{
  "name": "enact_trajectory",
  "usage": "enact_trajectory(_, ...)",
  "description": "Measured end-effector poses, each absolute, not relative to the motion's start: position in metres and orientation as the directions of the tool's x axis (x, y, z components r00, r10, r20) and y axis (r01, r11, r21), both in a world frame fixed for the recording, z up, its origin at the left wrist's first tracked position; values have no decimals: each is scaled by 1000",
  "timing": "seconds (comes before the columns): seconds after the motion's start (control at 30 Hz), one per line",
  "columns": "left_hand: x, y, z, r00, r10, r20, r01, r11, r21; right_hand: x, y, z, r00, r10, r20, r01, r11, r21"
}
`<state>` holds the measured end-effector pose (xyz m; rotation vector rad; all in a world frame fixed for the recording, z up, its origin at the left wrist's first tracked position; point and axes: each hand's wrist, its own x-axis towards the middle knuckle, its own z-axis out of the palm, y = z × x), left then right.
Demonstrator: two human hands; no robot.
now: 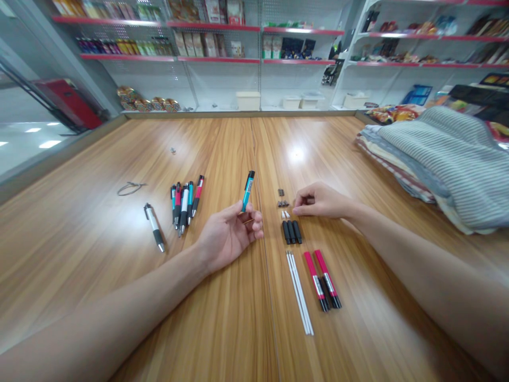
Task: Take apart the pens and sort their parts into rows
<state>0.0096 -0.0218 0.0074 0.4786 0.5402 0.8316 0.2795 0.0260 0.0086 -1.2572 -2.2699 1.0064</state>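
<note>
My left hand (pixel 230 233) rests on the wooden table (pixel 222 329) and grips a teal pen barrel (pixel 247 191), which points up and away. My right hand (pixel 320 201) lies on the table with thumb and forefinger pinched together at a row of small pen parts; whatever they hold is too small to make out. Beside that pinch lie small dark metal tips (pixel 282 198), white bits (pixel 285 214) and three black grip sleeves (pixel 291 232). Nearer me lie white refill tubes (pixel 300 292) and two red pen barrels (pixel 323 280).
A bunch of assembled pens (pixel 185 204) and a single white and black pen (pixel 154 227) lie to the left, with a looped rubber band (pixel 129 188) beyond. Folded striped cloths (pixel 445 159) are stacked at the right. Shop shelves (pixel 214 58) line the far wall.
</note>
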Motion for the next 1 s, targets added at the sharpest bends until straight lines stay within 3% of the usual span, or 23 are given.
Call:
enact_trajectory(0.2, 10, -22, 8, 558, 788, -260, -547, 586, 598, 279, 26, 11, -517, 856, 2, 674, 409, -615)
enact_trajectory(0.4, 8, -21, 7, 560, 787, -258, -565, 591, 575, 296, 31, 14, -606, 788, -109, 551, 318, -771)
enact_trajectory(0.5, 9, -21, 7, 564, 784, -258, -566, 595, 571, 301, 32, 11, -598, 799, -70, 496, 300, -815)
enact_trajectory(1.0, 8, -21, 6, 572, 784, -241, -563, 589, 580, 292, 26, 14, -651, 759, 14, 500, 442, -745)
